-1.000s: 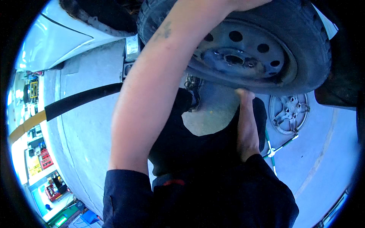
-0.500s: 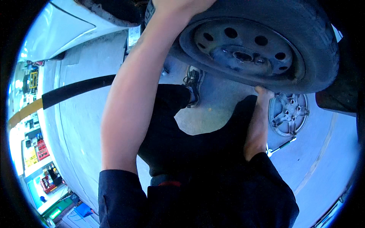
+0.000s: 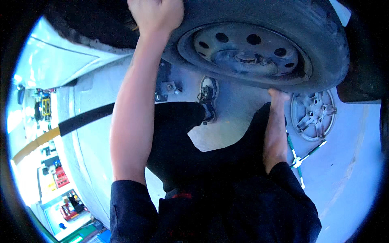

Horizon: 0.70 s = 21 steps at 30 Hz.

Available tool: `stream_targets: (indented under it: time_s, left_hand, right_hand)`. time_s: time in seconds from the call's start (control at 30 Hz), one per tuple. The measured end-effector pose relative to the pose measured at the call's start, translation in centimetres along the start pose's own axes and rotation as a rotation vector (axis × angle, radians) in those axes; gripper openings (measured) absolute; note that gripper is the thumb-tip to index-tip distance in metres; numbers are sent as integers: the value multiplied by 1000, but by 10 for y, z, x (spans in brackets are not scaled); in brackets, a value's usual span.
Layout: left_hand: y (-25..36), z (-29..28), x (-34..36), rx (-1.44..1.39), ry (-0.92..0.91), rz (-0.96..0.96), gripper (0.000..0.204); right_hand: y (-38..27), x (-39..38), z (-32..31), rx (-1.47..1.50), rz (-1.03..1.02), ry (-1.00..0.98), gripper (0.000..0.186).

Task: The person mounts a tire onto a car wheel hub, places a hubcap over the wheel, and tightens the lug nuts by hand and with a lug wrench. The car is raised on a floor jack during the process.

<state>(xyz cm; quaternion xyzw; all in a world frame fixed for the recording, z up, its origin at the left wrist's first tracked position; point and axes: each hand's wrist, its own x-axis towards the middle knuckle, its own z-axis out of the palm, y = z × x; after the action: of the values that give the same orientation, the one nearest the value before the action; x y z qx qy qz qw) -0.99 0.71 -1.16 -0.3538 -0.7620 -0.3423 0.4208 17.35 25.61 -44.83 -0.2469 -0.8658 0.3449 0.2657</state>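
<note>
A black tire (image 3: pixel 326 60) with a dark steel rim (image 3: pixel 271 48) stands at the top of the head view, beside the dark wheel well (image 3: pixel 85 24) of a white car (image 3: pixel 60 52). My left hand (image 3: pixel 156 12) grips the tire's upper left part, its fingertips partly out of frame. My right hand (image 3: pixel 278 94) is curled at the tire's lower edge, its fingertips partly hidden. Beyond that hand, a silver five-spoke wheel cover (image 3: pixel 304 121) lies on the floor, with a green-handled cross wrench (image 3: pixel 296 162) below it.
My bent legs (image 3: pixel 227 158) and shoe (image 3: pixel 208 91) are under the wheel. A metal device, possibly a jack (image 3: pixel 170 88), sits left of the shoe. A black and yellow band (image 3: pixel 85 119) runs across the left. Benches with red tool cases (image 3: pixel 61 178) line the far left.
My left hand has moved left and down along the top of the tire. My right hand has shifted slightly right and up at the lower edge. The view has shifted a little.
</note>
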Motion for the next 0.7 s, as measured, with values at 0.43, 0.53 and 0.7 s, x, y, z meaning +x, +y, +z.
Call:
stream_targets:
  time_s: [0.43,0.53,0.7]
  left_hand:
    - [-5,-9,-5,191,-91,43,25]
    - [-10,-9,-10,167,-9,85,24]
    - [0,-10,-6,124,2,60,22]
  right_hand:
    - [-2,9,13,63,122,-84,47]
    - [-5,6,4,61,115,-92,47]
    - [0,21,9,61,133,-107,49]
